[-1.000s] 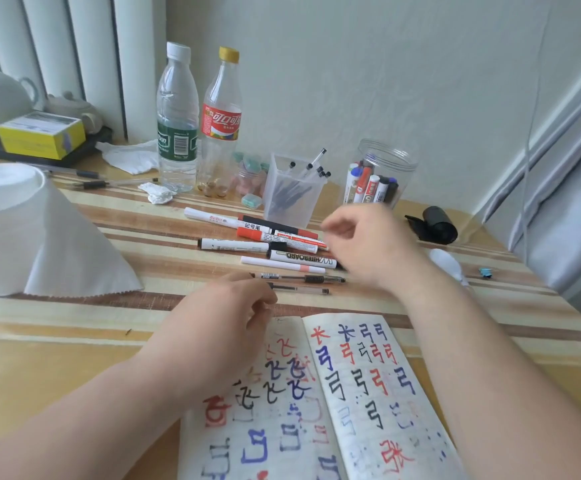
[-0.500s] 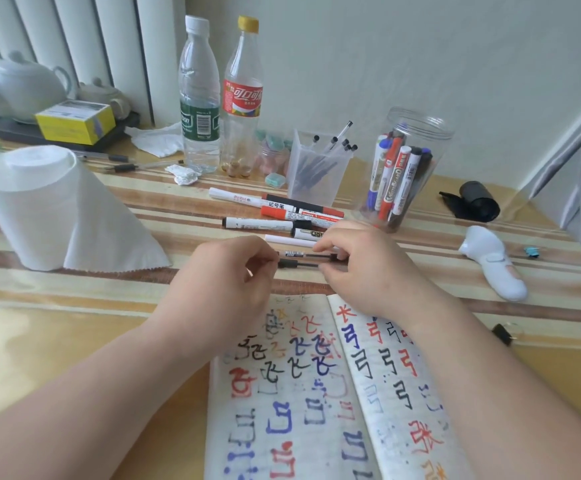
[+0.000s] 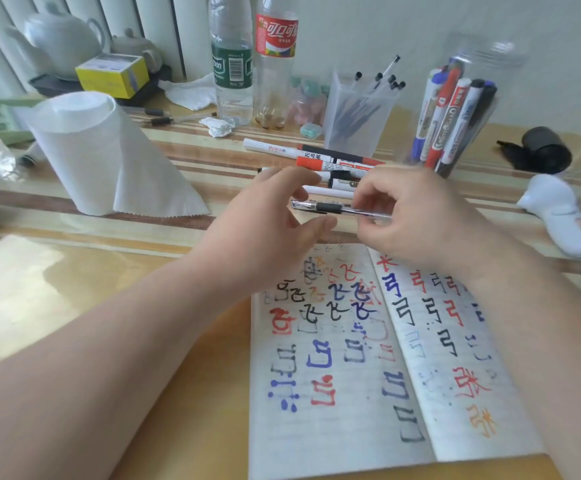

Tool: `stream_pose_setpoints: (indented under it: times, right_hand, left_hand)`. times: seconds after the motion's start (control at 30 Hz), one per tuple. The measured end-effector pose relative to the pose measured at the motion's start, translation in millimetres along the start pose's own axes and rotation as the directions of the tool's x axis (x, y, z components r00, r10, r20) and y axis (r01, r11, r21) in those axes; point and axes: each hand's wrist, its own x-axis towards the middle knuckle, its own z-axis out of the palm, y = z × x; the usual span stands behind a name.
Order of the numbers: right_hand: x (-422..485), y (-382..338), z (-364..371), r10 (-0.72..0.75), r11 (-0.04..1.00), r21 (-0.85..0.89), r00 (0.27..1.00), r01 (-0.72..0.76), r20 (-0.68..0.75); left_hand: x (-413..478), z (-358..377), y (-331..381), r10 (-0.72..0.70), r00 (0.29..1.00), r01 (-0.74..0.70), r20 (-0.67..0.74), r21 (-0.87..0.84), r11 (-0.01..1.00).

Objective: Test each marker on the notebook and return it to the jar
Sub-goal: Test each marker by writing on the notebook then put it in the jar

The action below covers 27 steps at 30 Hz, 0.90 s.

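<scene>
- Notebook [image 3: 334, 393] lies open nearest you, below both wrists, both pages full of red, blue, black and orange test marks.
- Your right hand [image 3: 417, 216] is over the notebook's far edge and pinches a clear pen [image 3: 330, 207] with a black grip. The pen is level, pointing across to your left hand.
- Your left hand [image 3: 264, 223] is spread wide, index finger above and thumb below the pen's capped end. Can't tell if it touches the pen.
- Loose markers [image 3: 316, 162] lie flat on the table just beyond your fingers, side by side.
- Jar [image 3: 489, 53] stands beyond your right hand, with several jar markers [image 3: 450, 123] upright inside: blue, red, black caps.
- Clear pen cup [image 3: 354, 133] sits beyond the gap between your hands, just left of the jar.
- Two plastic bottles [image 3: 231, 64] stand further back, beyond your left hand.
- Paper towel roll [image 3: 102, 150] is well left of your left hand.
</scene>
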Motion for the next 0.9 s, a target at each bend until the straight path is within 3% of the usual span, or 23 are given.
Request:
stream_pose_setpoints:
  times: [0.13, 0.23, 0.33, 0.4, 0.5, 0.57, 0.63, 0.77, 0.9]
  right_hand:
    - [-10, -4, -14, 0.079, 0.94, 0.338, 0.993, -0.047, -0.082]
    - [-11, -7, -18, 0.181, 0.713, 0.697, 0.981, -0.084, -0.067]
    - [-6, -11, -16, 0.314, 0.479, 0.871, 0.948, -0.106, -0.058]
    - [-6, -16, -12, 0.297, 0.422, 0.894, 0.955, -0.149, 0.019]
    - [-8, -26, -7, 0.166, 0.508, 0.838, 0.977, -0.201, 0.134]
    - [-8, -32, -4, 0.179, 0.581, 0.791, 0.978, -0.194, 0.108]
    - [-6, -38, -1, 0.231, 0.589, 0.782, 0.97, -0.203, 0.077]
    - [-3, -52, 4, 0.302, 0.504, 0.83, 0.949, -0.237, 0.087]
    - [-3, -63, 7, 0.297, 0.382, 0.895, 0.948, -0.229, 0.115]
  left_hand:
    - [-1, -1, 2, 0.028, 0.999, -0.028, 0.03, -0.013, 1.0]
    - [0, -2, 2, 0.069, 0.997, -0.07, 0.032, 0.011, 0.998]
    - [-3, -3, 5, 0.151, 0.987, -0.152, 0.049, 0.012, 0.988]
    - [-7, -2, 9, 0.2, 0.979, -0.2, 0.037, -0.001, 0.98]
    - [-10, 0, 12, 0.224, 0.972, -0.222, 0.07, -0.03, 0.975]
    - [-9, 0, 11, 0.224, 0.964, -0.223, 0.143, -0.027, 0.975]
    - [-7, 0, 10, 0.189, 0.968, -0.182, 0.168, -0.058, 0.982]
    - [-5, -3, 14, 0.068, 0.99, -0.024, 0.124, -0.323, 0.946]
    - [-9, -11, 18, 0.043, 0.972, 0.076, 0.23, -0.487, 0.87]
